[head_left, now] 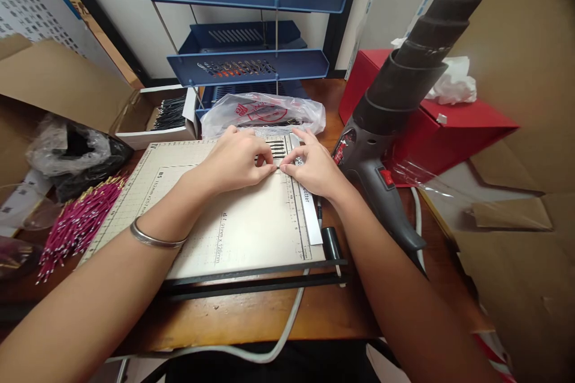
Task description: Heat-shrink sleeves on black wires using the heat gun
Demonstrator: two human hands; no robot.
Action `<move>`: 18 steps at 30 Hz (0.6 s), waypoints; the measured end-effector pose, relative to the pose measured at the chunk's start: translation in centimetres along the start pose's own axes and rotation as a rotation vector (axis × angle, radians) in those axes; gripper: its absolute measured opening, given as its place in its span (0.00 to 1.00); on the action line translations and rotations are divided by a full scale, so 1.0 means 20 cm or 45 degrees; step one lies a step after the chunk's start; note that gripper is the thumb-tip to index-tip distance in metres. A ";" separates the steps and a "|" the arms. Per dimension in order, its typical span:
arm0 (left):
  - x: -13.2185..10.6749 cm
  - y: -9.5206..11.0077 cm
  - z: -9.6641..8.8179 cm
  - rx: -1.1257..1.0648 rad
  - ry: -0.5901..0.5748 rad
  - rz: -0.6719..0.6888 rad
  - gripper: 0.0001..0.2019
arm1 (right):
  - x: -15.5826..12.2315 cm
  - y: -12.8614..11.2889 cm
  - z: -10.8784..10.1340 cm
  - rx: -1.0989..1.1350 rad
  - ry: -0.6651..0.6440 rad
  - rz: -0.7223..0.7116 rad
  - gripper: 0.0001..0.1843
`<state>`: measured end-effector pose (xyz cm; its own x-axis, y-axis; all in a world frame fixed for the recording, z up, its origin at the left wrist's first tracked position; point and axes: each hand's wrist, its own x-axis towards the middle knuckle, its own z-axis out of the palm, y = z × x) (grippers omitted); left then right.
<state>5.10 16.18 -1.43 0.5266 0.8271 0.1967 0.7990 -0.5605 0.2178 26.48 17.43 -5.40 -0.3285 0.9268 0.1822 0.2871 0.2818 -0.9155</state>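
Observation:
My left hand [245, 158] and my right hand [314, 166] meet above the right part of a cream paper cutter board [251, 221] printed with rulers and size lines. Both are closed in a pinch on a small dark thin piece [278, 167], mostly covered by the fingertips. Just beyond the fingers, several short dark strips [277, 147] lie side by side on the board. A white strip lettered "cutter" [313, 218] runs along the board's right side, under my right wrist.
At right a heat gun [381, 125] stands nozzle up before a red box [467, 131]. Behind the board lie a plastic bag [265, 114] and blue shelves [247, 66]. Magenta wires [81, 221] and a white box of black pieces [155, 111] sit left. A grey cable [291, 317] crosses the front.

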 end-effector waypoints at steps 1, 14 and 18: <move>0.00 0.00 0.00 0.005 0.009 0.023 0.13 | 0.00 0.00 0.00 0.007 0.002 -0.009 0.06; -0.01 -0.02 0.00 0.039 0.067 0.098 0.15 | 0.01 0.04 0.01 0.021 0.002 -0.089 0.05; -0.02 -0.05 0.00 0.029 0.097 0.016 0.18 | 0.01 0.04 0.02 -0.016 0.019 -0.070 0.04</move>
<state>4.21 16.45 -1.67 0.5135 0.8139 0.2720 0.7995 -0.5689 0.1928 26.35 17.75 -6.15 -0.3304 0.9134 0.2378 0.2804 0.3355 -0.8993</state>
